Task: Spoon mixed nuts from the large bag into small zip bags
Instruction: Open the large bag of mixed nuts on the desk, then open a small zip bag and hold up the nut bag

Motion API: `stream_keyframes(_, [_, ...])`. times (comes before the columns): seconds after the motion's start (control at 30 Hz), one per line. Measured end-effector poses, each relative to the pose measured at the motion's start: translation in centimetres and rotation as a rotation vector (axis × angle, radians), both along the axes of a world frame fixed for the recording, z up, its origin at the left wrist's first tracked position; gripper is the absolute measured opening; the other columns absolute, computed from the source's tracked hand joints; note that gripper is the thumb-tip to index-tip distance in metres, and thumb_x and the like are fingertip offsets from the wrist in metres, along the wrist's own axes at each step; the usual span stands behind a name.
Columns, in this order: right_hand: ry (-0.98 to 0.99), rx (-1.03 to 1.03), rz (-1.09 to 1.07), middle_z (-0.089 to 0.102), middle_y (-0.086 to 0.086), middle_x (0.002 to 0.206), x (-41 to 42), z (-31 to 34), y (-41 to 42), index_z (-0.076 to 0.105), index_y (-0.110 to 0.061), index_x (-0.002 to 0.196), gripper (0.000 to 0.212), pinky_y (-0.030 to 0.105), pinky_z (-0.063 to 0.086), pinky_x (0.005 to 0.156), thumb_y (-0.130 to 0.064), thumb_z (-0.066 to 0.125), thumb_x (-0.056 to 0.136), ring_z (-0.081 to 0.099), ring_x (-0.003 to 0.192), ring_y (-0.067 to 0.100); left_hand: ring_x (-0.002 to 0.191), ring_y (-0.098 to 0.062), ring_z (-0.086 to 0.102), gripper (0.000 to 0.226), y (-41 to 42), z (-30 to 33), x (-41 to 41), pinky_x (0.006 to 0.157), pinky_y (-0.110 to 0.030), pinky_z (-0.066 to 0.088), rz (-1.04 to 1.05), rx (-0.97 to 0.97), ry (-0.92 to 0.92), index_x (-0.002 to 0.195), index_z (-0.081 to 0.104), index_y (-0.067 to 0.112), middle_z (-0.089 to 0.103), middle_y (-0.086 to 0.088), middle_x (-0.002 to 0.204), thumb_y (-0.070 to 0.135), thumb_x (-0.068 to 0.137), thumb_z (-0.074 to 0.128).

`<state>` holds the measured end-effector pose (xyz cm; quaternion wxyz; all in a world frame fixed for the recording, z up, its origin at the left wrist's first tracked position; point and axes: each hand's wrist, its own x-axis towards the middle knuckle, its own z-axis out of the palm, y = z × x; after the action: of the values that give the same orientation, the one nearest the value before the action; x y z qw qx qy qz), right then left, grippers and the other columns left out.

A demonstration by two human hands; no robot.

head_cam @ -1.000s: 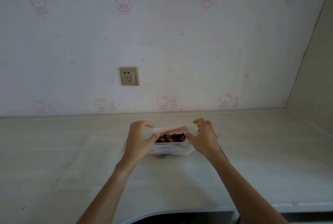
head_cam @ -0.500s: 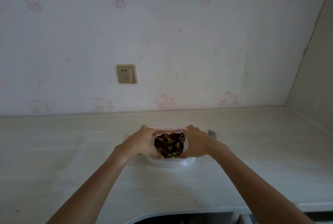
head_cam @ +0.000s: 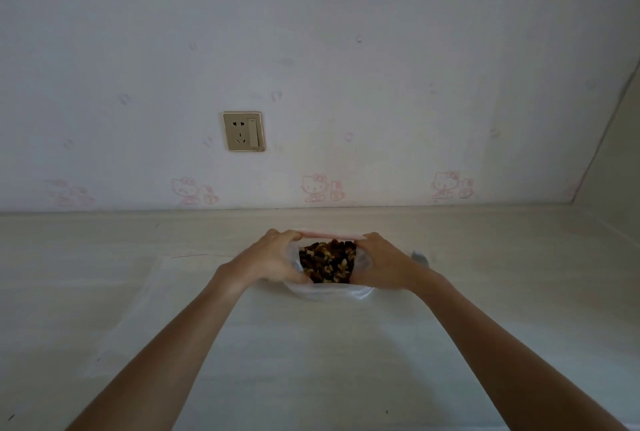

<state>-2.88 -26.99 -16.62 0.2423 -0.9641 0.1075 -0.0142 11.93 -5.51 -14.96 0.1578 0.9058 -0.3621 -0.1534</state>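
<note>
pale counter [head_cam: 485, 292] below wall socket [head_cam: 243, 131] | nut bag [head_cam: 327, 286] mouth up, long axis left-right | left hand [head_cam: 273, 259], right hand [head_cam: 382, 266] fingers closed gripping its rim

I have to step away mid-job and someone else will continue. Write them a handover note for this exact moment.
Left hand: gripping the left side of the nut bag's mouth.
Right hand: gripping the right side, so the mouth is spread open.
The bag stands on the counter, its mixed nuts exposed and pink zip strip at the far rim.
A clear flat plastic bag lies left of it. A shiny object, possibly the spoon, peeks out behind the right wrist.
Done: bag opened. Left: all spooning; no filled small bag is visible.
</note>
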Motion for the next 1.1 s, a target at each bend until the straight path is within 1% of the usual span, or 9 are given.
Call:
stream_keyframes(0.17, [-0.016, -0.003, -0.053, 0.045, 0.006, 0.143, 2.0, -0.2, -0.5, 0.051, -0.017, 0.141, 0.062, 0.043, 0.047, 0.107, -0.035, 0.073, 0.087, 0.048, 0.129, 0.024, 0.146, -0.024, 0.036, 0.106, -0.5, -0.1, 1.5, 0.107, -0.029, 0.034, 0.004, -0.073, -0.039, 0.158, 0.034, 0.029, 0.038, -0.006, 0.156, 0.055, 0.071, 0.088])
stream_keyframes(0.27, [-0.034, 0.005, -0.075, 0.04, 0.008, 0.147, 2.2, 0.2, -0.4, 0.053, -0.015, 0.142, 0.062, 0.032, 0.044, 0.106, -0.031, 0.076, 0.086, 0.046, 0.132, 0.026, 0.145, -0.027, 0.039, 0.096, -0.4, 0.2, 0.9, 0.108, -0.03, 0.035, -0.026, -0.111, -0.082, 0.156, 0.04, 0.022, 0.043, -0.008, 0.155, 0.05, 0.077, 0.086])
stream_keyframes(0.37, [-0.177, 0.005, -0.12, 0.033, 0.001, 0.158, 1.0, 0.8, 0.0, 0.055, -0.017, 0.142, 0.053, 0.026, 0.035, 0.106, -0.03, 0.071, 0.093, 0.041, 0.14, 0.022, 0.132, -0.023, 0.051, 0.068, 0.6, 0.5, -0.3, 0.096, -0.013, 0.039, -0.082, -0.26, -0.135, 0.139, 0.06, 0.018, 0.06, 0.007, 0.129, 0.039, 0.081, 0.086])
stream_keyframes(0.43, [-0.348, -0.014, -0.157, 0.043, -0.002, 0.152, -0.5, 1.1, 0.8, 0.063, -0.02, 0.132, 0.037, 0.021, 0.036, 0.101, -0.031, 0.066, 0.097, 0.051, 0.131, 0.018, 0.123, -0.014, 0.052, 0.053, 1.9, 0.8, -1.4, 0.093, -0.004, 0.035, -0.078, -0.388, -0.168, 0.13, 0.066, 0.019, 0.054, 0.02, 0.115, 0.032, 0.082, 0.086])
stream_keyframes(0.5, [-0.501, 0.007, -0.188, 0.057, -0.006, 0.133, -2.3, 1.1, 2.3, 0.069, -0.023, 0.117, 0.021, 0.011, 0.04, 0.084, -0.029, 0.064, 0.098, 0.06, 0.111, 0.012, 0.121, -0.009, 0.051, 0.048, 3.4, 1.1, -2.4, 0.101, -0.02, 0.04, -0.024, -0.468, -0.174, 0.13, 0.064, 0.023, 0.052, 0.013, 0.125, 0.03, 0.085, 0.083])
stream_keyframes(0.57, [-0.586, 0.039, -0.162, 0.063, -0.009, 0.113, -4.1, 0.8, 4.1, 0.07, -0.024, 0.105, 0.01, 0.007, 0.041, 0.073, -0.026, 0.064, 0.098, 0.062, 0.095, 0.007, 0.116, -0.006, 0.057, 0.038, 5.1, 1.0, -3.2, 0.094, -0.027, 0.048, 0.037, -0.582, -0.161, 0.122, 0.068, 0.025, 0.059, 0.01, 0.128, 0.026, 0.087, 0.082])
stream_keyframes(0.77, [-0.505, -0.088, 0.065, 0.063, -0.009, 0.108, -6.5, -1.7, 7.9, 0.071, -0.02, 0.111, 0.017, 0.022, 0.046, 0.078, -0.028, 0.065, 0.097, 0.061, 0.092, 0.01, 0.096, 0.004, 0.068, 0.02, 10.7, -1.3, -4.9, 0.08, -0.024, 0.054, 0.138, -0.751, -0.248, 0.097, 0.072, 0.036, 0.073, 0.02, 0.103, 0.02, 0.089, 0.08])
stream_keyframes(0.93, [-0.473, -0.21, 0.188, 0.066, -0.001, 0.107, -6.5, -3.1, 8.9, 0.071, -0.016, 0.105, 0.018, 0.039, 0.049, 0.087, -0.029, 0.062, 0.098, 0.057, 0.096, 0.021, 0.114, -0.022, 0.065, 0.018, 15.4, -2.5, -3.4, 0.099, -0.041, 0.05, 0.365, -0.535, -0.498, 0.113, 0.073, 0.02, 0.073, 0.002, 0.118, 0.028, 0.098, 0.068])
stream_keyframes(1.1, [-0.472, -0.197, 0.175, 0.067, -0.002, 0.107, -6.6, -3.1, 8.9, 0.072, -0.016, 0.106, 0.016, 0.04, 0.05, 0.088, -0.028, 0.067, 0.096, 0.057, 0.096, 0.022, 0.123, -0.032, 0.061, 0.038, 16.8, -4.4, -2.9, 0.101, -0.041, 0.048, 0.468, -0.273, -0.434, 0.123, 0.072, 0.016, 0.07, -0.008, 0.129, 0.043, 0.096, 0.068])
